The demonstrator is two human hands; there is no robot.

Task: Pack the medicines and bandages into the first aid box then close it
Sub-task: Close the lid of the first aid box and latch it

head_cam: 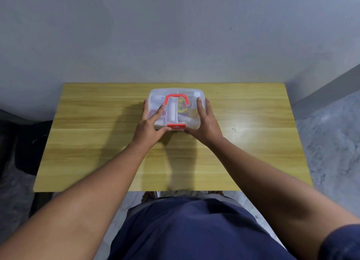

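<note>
A clear plastic first aid box (pixel 155 96) with a red handle (pixel 176 98) and a red front latch (pixel 176 126) stands at the back middle of the wooden table (pixel 97 142). Its lid is down. Through the lid I see a white roll (pixel 171 111), a colourful packet (pixel 181 106) and other white items. My left hand (pixel 151 124) lies on the lid's left side, thumb at the latch. My right hand (pixel 205 121) lies on the lid's right side, thumb at the front edge near the latch.
The table stands against a grey wall. A dark object (pixel 29 146) sits on the floor to the left. Grey floor (pixel 331 142) runs along the right side.
</note>
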